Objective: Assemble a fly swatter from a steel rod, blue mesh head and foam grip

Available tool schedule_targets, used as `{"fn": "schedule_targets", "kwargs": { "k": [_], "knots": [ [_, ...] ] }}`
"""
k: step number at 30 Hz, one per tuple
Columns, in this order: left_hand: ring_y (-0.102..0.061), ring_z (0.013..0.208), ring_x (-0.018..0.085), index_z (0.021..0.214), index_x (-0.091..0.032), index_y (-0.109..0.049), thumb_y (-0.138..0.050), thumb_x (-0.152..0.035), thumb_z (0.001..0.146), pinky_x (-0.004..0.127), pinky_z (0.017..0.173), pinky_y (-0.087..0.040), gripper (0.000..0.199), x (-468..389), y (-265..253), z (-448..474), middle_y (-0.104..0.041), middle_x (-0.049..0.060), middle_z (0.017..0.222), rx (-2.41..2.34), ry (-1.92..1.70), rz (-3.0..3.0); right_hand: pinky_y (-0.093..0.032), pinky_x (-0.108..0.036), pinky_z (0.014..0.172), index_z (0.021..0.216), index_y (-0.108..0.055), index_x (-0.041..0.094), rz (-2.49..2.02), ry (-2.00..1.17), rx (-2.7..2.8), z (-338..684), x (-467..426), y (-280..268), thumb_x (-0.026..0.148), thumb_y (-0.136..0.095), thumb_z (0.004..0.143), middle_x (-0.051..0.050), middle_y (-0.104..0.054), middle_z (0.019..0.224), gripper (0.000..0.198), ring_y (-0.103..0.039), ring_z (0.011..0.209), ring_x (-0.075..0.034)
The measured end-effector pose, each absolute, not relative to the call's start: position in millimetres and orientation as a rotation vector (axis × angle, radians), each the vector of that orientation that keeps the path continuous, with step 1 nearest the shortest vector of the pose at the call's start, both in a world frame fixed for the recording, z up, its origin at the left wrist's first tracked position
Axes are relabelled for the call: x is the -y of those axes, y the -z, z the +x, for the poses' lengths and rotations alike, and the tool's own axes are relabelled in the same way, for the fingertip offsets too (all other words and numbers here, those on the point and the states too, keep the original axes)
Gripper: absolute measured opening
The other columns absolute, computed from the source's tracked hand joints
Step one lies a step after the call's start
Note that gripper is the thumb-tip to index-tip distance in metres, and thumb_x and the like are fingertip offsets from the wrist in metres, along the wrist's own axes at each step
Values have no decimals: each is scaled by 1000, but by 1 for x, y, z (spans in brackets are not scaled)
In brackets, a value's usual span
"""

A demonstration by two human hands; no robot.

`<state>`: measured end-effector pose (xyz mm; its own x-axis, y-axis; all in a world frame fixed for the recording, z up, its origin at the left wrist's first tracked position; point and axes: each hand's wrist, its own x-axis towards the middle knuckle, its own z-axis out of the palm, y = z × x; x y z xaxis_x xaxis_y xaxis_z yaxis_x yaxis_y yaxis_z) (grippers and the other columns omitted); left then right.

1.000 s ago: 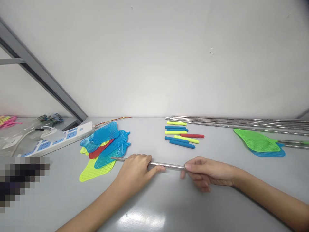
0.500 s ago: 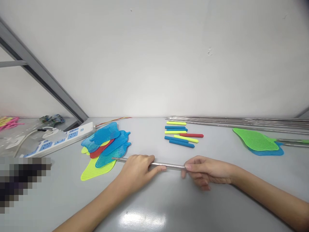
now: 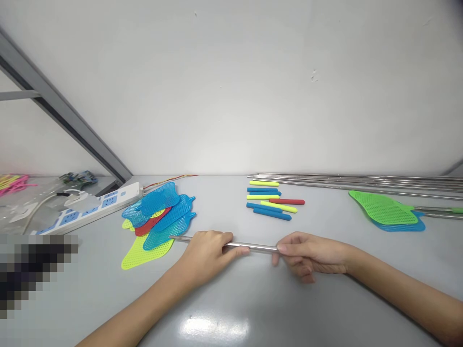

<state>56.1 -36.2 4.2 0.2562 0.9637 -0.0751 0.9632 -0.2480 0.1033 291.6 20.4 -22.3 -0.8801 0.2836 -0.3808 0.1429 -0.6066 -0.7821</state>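
Observation:
A thin metal tube point(image 3: 258, 247) lies nearly level across both of my hands, low over the table. My left hand point(image 3: 208, 253) is wrapped over its middle, with the thumb along the near side. My right hand point(image 3: 307, 253) pinches the right end between thumb and fingers, the other fingers curled below. The tube's left tip reaches over the pile of flyswatter heads, where a blue flyswatter head point(image 3: 170, 233) and a yellow-green flyswatter head point(image 3: 144, 253) lie. Beyond my hands sit several coloured plastic handles, among them a red handle point(image 3: 289, 202) and a blue handle point(image 3: 273, 214).
Several long metal tubes point(image 3: 361, 180) lie along the wall at the back right. A green flyswatter point(image 3: 387, 209) rests over a blue one at the right. At the left are a white power strip point(image 3: 123, 195) with plugs and a pink bundle point(image 3: 16, 184).
Almost nothing differs. Both hands keep their hold on the tube in about the same place.

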Motion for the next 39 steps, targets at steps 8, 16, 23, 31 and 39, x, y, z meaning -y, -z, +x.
{"fn": "schedule_targets", "kwargs": {
  "k": [8, 16, 23, 31, 39],
  "knots": [
    [-48, 47, 14, 58, -17, -53, -26, -62, 79, 24, 46, -21, 56, 36, -7, 58, -54, 1, 52, -1858, -25, 2333, -32, -20, 42, 87, -61, 10, -743, -2635, 1369, 292, -20, 23, 34, -54, 79, 8, -24, 52, 27, -30, 42, -4],
    [-48, 48, 14, 57, -19, -51, -26, -63, 79, 24, 46, -21, 55, 37, -6, 57, -55, 1, 52, -1859, -30, 2315, -32, -20, 42, 87, -61, 9, -744, -2627, 1372, 292, -20, 22, 32, -52, 81, 8, -24, 51, 26, -30, 41, -4],
    [-48, 48, 14, 58, -19, -50, -26, -63, 79, 24, 46, -20, 55, 37, -7, 58, -55, 1, 53, -1859, -23, 2313, -32, -20, 42, 88, -61, 9, -729, -2622, 1376, 292, -20, 22, 31, -50, 82, 8, -24, 51, 26, -29, 41, -3],
    [-48, 49, 14, 57, -19, -48, -25, -64, 79, 24, 46, -19, 55, 36, -5, 57, -55, 0, 54, -1854, -10, 2316, -32, -20, 42, 89, -61, 8, -728, -2624, 1375, 292, -20, 22, 30, -50, 82, 8, -24, 51, 26, -29, 42, -3],
    [-48, 53, 15, 56, -17, -43, -26, -67, 76, 24, 50, -22, 56, 39, -9, 60, -55, 2, 56, -1971, -56, 2434, -33, -20, 43, 89, -60, 8, -701, -2612, 1375, 292, -17, 20, 32, -47, 84, 7, -26, 53, 28, -31, 42, -3]
  ]
}}
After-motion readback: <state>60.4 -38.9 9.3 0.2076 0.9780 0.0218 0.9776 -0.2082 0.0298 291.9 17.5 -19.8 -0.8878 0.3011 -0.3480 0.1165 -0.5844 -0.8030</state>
